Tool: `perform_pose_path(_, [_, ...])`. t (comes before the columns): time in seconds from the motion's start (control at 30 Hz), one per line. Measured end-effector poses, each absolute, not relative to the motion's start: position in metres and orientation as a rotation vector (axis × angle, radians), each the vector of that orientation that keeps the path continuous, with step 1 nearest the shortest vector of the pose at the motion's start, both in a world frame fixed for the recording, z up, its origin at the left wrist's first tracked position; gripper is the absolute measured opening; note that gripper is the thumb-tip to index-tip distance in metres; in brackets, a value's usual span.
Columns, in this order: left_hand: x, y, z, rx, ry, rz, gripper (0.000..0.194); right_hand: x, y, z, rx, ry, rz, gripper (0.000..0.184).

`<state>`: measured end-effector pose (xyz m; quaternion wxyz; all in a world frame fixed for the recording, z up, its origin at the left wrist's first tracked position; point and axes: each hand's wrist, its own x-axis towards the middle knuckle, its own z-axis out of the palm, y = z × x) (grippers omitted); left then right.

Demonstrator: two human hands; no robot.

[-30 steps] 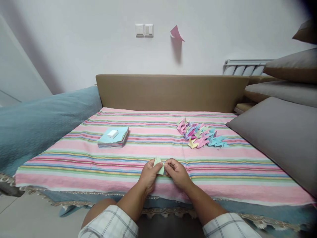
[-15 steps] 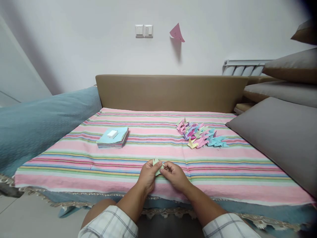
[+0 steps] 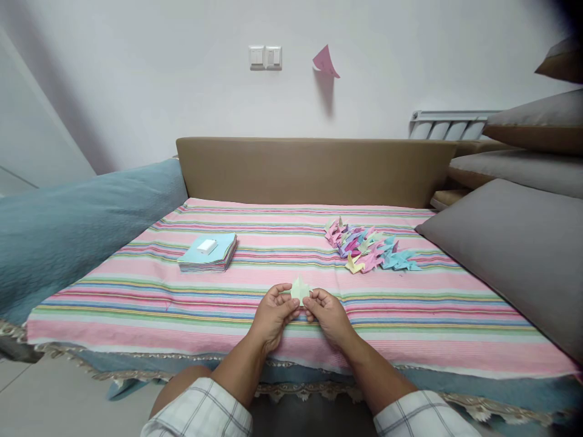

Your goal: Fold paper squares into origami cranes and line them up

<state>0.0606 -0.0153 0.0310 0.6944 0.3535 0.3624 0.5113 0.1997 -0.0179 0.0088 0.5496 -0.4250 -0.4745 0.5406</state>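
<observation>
A small pale green folded paper (image 3: 299,290) is held up between my two hands, above the striped cloth. My left hand (image 3: 273,314) pinches its lower left part with the thumb in front. On the other side, my right hand (image 3: 328,312) grips its lower right edge between thumb and fingers. The paper has a pointed top and flat folded faces; its back is hidden from me. Beyond my right hand lies a group of folded paper cranes (image 3: 364,246) in pink, purple, yellow, green and blue.
To the left sits a stack of coloured paper (image 3: 218,258) with a small white block (image 3: 207,246) on top. The striped cloth (image 3: 282,218) covers the seat. Grey cushions (image 3: 514,255) pile up at right, and a blue-covered armrest (image 3: 91,212) bounds the left.
Both hands have shifted slightly up and turned the green paper, so more of its face shows. My left fingers have uncurled from around it, and it now stands higher between the thumbs.
</observation>
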Motion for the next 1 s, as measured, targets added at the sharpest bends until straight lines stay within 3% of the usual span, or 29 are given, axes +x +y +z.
perform_pose_path(0.37, [0.055, -0.013, 0.038, 0.906, 0.814, 1.071, 0.044, 0.207, -0.021, 0.009, -0.808, -1.036, 1.346, 0.045])
perform_pose_path(0.77, [0.05, -0.009, 0.033, 1.326, 0.913, 1.09, 0.021, 0.21, -0.025, 0.021, -0.835, -0.892, 1.596, 0.03])
perform_pose_path(1.0, [0.051, -0.01, 0.029, 1.704, 1.158, 1.289, 0.023, 0.208, -0.017, 0.009, -0.912, -0.921, 1.372, 0.025])
